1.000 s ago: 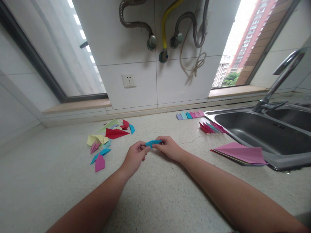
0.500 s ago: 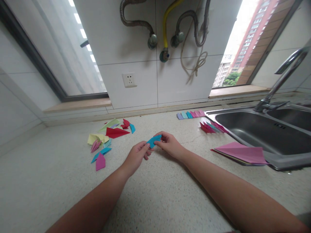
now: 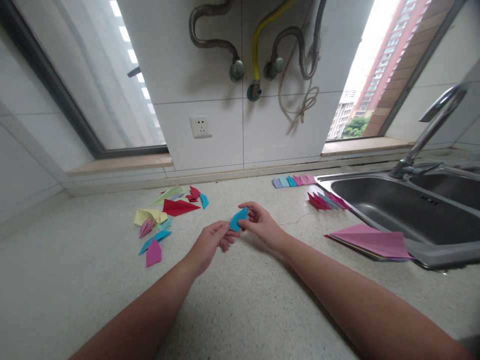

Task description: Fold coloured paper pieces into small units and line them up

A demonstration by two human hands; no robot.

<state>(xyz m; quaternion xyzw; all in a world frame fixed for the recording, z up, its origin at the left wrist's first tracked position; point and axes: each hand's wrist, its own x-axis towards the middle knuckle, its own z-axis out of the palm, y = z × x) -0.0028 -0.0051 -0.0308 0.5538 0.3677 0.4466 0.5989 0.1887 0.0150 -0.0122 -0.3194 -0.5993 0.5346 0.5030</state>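
Note:
A small folded blue paper piece (image 3: 237, 220) is held between both hands over the speckled countertop (image 3: 232, 300). My left hand (image 3: 208, 244) pinches its lower left end with curled fingers. My right hand (image 3: 261, 224) grips its upper right end, fingers closed round it. The piece stands tilted, its right end raised.
Loose folded papers in red, yellow, green, blue and pink (image 3: 165, 215) lie to the left. A row of small folded pieces (image 3: 294, 180) and a red and pink cluster (image 3: 326, 201) sit by the steel sink (image 3: 397, 210). A stack of pink sheets (image 3: 371, 242) overhangs the sink's edge.
The blue piece went from lying flat and stretched between the hands to being tilted up and folded shorter. Both hands shifted slightly; the view tipped down a little.

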